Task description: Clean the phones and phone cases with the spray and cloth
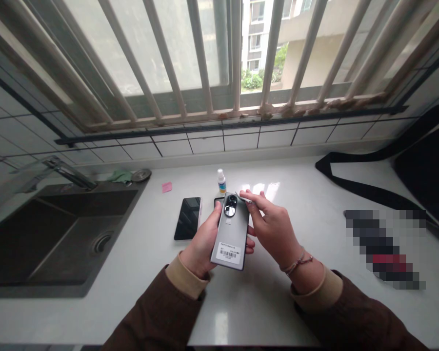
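Observation:
A silver-grey smartphone (pixel 231 234) lies back side up in my left hand (pixel 205 239), whose thumb and fingers grip its long edges. On its back are an oval camera block and a white barcode label. My right hand (pixel 269 217) is at the phone's upper right corner, fingers pinched together; a thin greyish edge shows by the fingertips, too small to name. A second phone (pixel 188 218), dark screen up, rests on the counter to the left. Behind the held phone stands a small white-capped spray bottle (pixel 221 183). A dark-edged flat object (pixel 217 200) is mostly hidden behind the held phone.
A dark sink (pixel 76 287) with a chrome faucet (pixel 73 173) is set into the white counter (pixel 146 292) at left. Beside it lie a green cloth (pixel 120 176) and a metal strainer (pixel 141 175). A pink note (pixel 167 186) and a black strap (pixel 358 181) are farther back.

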A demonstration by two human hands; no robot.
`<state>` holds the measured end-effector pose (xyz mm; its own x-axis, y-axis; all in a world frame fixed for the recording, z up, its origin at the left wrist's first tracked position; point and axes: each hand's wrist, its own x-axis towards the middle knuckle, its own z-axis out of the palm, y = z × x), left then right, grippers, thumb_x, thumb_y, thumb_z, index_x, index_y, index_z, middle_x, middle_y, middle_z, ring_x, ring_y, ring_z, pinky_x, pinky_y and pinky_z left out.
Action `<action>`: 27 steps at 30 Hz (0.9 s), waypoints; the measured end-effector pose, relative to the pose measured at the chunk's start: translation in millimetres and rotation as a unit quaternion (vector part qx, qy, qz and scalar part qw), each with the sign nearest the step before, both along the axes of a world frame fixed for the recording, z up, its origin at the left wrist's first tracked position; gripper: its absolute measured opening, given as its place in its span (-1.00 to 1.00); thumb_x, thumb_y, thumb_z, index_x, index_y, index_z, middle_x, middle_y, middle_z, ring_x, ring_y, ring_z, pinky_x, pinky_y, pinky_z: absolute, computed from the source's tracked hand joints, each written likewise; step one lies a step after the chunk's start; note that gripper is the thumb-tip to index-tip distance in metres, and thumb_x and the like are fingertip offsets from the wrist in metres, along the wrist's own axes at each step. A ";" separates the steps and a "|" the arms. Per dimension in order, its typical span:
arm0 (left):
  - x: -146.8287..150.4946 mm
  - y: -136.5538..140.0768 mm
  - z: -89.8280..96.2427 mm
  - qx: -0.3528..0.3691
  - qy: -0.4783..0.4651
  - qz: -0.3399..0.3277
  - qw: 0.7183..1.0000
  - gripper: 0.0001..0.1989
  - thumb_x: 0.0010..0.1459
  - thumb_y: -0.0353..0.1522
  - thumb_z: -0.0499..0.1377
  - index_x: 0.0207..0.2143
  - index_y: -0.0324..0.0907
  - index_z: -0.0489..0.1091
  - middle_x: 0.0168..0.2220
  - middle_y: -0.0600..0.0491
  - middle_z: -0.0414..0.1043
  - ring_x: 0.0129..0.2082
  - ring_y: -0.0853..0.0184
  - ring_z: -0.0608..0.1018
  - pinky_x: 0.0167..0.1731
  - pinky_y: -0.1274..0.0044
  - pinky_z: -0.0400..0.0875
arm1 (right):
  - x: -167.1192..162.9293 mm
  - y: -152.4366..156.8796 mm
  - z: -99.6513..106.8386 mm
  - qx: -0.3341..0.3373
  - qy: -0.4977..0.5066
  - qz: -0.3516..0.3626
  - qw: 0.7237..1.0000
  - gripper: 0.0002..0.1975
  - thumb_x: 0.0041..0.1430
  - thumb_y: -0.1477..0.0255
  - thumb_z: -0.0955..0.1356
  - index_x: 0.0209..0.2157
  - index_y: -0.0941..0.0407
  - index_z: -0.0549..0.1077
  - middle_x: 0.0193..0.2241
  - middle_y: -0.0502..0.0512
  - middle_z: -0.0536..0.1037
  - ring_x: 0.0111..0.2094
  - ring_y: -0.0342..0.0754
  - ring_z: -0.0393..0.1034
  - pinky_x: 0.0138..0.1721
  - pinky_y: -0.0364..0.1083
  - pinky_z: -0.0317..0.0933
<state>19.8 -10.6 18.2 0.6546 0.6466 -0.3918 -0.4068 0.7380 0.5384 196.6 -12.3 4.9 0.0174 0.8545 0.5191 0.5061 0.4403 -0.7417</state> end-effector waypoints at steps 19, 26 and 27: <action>-4.1 18.2 2.6 -0.020 0.045 0.330 0.943 -0.16 0.47 0.08 -0.16 0.07 -0.53 0.53 -0.14 -0.40 0.65 -0.24 0.06 0.72 -0.16 0.30 0.66 | -16.9 -27.2 4.4 0.098 -0.020 0.247 0.964 -0.65 0.39 0.60 0.31 0.10 0.02 0.55 -0.03 0.07 0.73 0.07 0.02 0.64 0.31 0.13 0.38; -4.9 16.9 7.4 -0.007 0.048 0.332 0.942 -0.21 0.47 0.07 -0.14 0.05 -0.46 0.54 -0.13 -0.35 0.66 -0.31 0.10 0.71 -0.25 0.31 0.66 | 0.8 -3.7 0.7 -0.121 0.233 0.116 0.958 -0.70 0.46 0.21 0.33 -0.01 0.04 0.63 -0.05 0.15 0.71 -0.07 0.07 0.62 -0.08 0.04 0.53; -4.7 16.6 7.9 -0.003 0.051 0.333 0.941 -0.22 0.47 0.07 -0.14 0.06 -0.46 0.54 -0.10 -0.36 0.65 -0.30 0.11 0.71 -0.24 0.31 0.66 | 6.4 5.6 -4.8 -0.129 0.244 0.045 0.960 -0.66 0.44 0.16 0.34 0.00 0.07 0.63 -0.07 0.17 0.70 -0.09 0.08 0.60 -0.11 0.03 0.52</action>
<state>15.1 6.1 26.1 0.0631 0.8984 -0.4345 -0.7274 0.3395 0.5963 203.0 -6.8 0.1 0.1241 0.9631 0.2389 0.0395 0.2358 -0.9710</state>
